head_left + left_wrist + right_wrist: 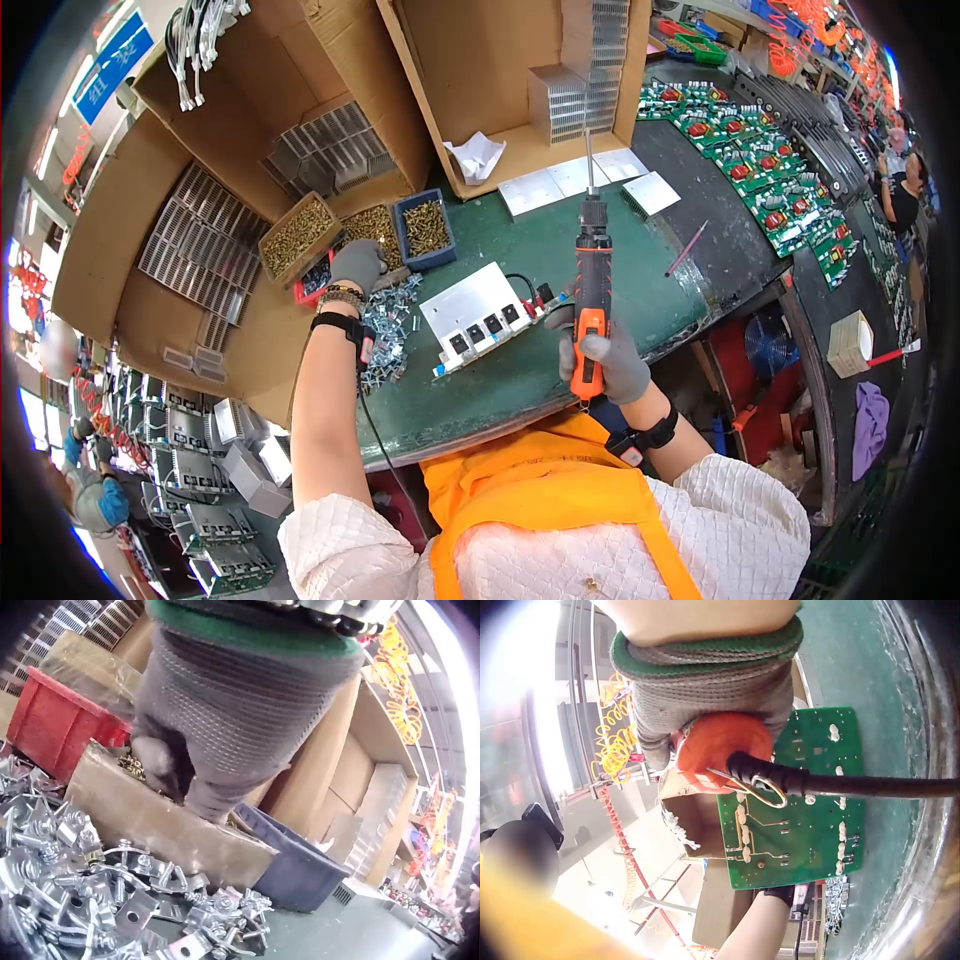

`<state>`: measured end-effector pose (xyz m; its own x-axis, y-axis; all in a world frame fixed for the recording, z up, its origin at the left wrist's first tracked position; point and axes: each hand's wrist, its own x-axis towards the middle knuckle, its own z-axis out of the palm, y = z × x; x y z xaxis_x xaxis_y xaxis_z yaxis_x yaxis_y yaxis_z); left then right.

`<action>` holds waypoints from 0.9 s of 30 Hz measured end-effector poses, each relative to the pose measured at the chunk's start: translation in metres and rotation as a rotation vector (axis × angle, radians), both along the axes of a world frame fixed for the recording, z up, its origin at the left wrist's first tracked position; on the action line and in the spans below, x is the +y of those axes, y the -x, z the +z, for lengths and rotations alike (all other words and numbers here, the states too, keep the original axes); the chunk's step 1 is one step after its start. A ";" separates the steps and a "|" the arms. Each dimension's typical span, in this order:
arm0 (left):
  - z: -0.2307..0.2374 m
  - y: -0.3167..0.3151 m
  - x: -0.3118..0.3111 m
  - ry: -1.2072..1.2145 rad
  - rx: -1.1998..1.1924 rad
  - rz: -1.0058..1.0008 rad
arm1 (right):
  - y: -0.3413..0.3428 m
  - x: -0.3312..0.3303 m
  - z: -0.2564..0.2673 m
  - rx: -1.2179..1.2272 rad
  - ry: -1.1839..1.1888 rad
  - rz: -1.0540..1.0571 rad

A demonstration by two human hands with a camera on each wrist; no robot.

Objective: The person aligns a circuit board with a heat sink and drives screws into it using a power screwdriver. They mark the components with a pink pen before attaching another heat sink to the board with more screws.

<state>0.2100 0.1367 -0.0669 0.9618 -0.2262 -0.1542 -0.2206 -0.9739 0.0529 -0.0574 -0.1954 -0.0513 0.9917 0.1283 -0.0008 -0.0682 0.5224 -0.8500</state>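
From my remote post I follow a bench where a metal-topped unit (pixel 475 305), four black parts along its near edge, lies on the green table (pixel 465 390) between a worker's gloved hands. The right hand (pixel 617 362) wraps its fingers round an electric screwdriver (pixel 593 275), bit clear of the unit. The left hand (pixel 358 264) dips into a carton (pixel 169 821) of brass-coloured screws (pixel 372 224); its fingertips are hidden, so I cannot tell if they pinch any. I judge the unit partly assembled, fastening apparently left; seated screws I cannot make out.
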 end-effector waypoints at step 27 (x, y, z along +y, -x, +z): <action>0.138 0.058 -0.173 1.446 0.386 -0.193 | -0.016 -0.030 0.001 -0.010 0.191 0.271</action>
